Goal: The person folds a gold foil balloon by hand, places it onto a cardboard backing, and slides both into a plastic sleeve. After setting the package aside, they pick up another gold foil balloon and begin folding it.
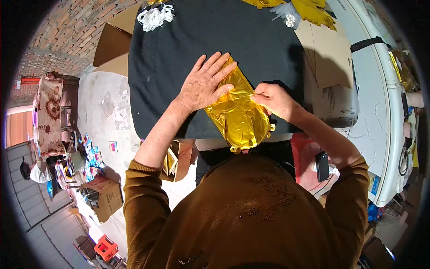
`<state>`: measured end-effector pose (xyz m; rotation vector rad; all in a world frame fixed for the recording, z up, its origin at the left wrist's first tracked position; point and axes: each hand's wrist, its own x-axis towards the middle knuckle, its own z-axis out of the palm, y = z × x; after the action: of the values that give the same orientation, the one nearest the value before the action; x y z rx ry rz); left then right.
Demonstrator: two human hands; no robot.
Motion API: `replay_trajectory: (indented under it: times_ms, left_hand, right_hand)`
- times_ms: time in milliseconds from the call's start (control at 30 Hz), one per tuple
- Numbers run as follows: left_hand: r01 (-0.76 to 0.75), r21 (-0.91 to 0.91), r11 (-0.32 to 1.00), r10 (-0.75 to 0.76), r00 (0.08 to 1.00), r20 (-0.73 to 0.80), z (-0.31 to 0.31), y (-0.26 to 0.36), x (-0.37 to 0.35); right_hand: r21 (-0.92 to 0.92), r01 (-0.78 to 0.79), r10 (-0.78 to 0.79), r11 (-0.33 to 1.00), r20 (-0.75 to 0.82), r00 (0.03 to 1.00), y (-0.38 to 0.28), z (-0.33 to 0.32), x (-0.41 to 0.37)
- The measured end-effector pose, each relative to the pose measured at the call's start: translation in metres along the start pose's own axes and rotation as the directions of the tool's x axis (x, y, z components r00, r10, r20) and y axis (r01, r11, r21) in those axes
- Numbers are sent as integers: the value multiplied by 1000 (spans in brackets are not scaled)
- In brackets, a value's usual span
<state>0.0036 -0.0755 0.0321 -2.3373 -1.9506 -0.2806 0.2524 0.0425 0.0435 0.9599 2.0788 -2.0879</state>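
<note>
A flat, folded gold foil balloon (244, 121) lies slantwise across the near edge of the black-covered table, with small tabs at its lower end. My left hand (204, 83) rests on its upper left part, palm down with the fingers spread. On the other side, my right hand (275, 101) pinches a fold of the foil between thumb and forefinger near the middle of the balloon. The foil under my left palm is hidden.
On the black cloth (179, 58) a bundle of white ribbon (155, 17) lies at far left. More gold foil (316, 13) and clear-white strips (286, 15) lie at far right. Cardboard (324, 54) lies right of the cloth; a black phone (322, 166) is near my right forearm.
</note>
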Motion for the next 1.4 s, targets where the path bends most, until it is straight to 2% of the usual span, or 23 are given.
replay_trajectory:
  times_ms: [167,267,367,467,667,700,800,833,933,1033,1100,1167,1267,1400]
  left_hand:
    - [-19,1,1000,19,1000,-23,0,-1,-2]
    - [-21,8,1000,21,999,-27,3,-2,-1]
    - [-18,7,1000,18,999,-28,4,-2,-1]
    - [-23,26,999,24,999,-37,4,-1,-2]
    - [-19,20,1000,20,999,-50,8,-1,-3]
    - [-22,21,1000,23,998,-52,7,-1,-3]
    - [-20,18,1000,21,999,-43,5,-1,-3]
    - [-22,13,1000,23,998,-52,6,-1,-4]
    - [-28,-2,1000,27,997,-69,7,-1,-4]
    - [-31,-7,999,31,997,-71,6,-2,-4]
    - [-33,-3,999,33,997,-67,5,-2,-4]
    - [-36,-8,999,36,997,-70,5,-2,-5]
    - [-40,-13,999,39,996,-77,8,-3,-5]
    - [-40,-26,999,38,997,-62,6,-3,-4]
  right_hand:
    - [72,33,-30,997,-47,998,6,0,-19]
    - [26,64,-62,998,-69,996,13,-2,-31]
    - [59,25,-20,998,-86,996,3,2,-46]
    - [87,113,-107,990,-71,992,11,10,-56]
    - [69,95,-87,993,-109,990,-4,22,-76]
    - [89,118,-108,989,-115,988,-5,24,-77]
    - [-50,254,-258,966,-90,962,3,20,-69]
    - [12,241,-240,970,-56,969,-1,17,-71]
    - [56,386,-388,921,27,921,3,5,-58]
    - [-176,328,-344,928,-66,937,0,8,-51]
    - [-508,433,-504,744,-3,864,-6,8,-48]
    - [-741,500,-645,448,120,755,-2,3,-38]
    - [-769,579,-768,269,192,611,3,4,-27]
    - [-737,645,-797,201,260,545,-4,6,-14]
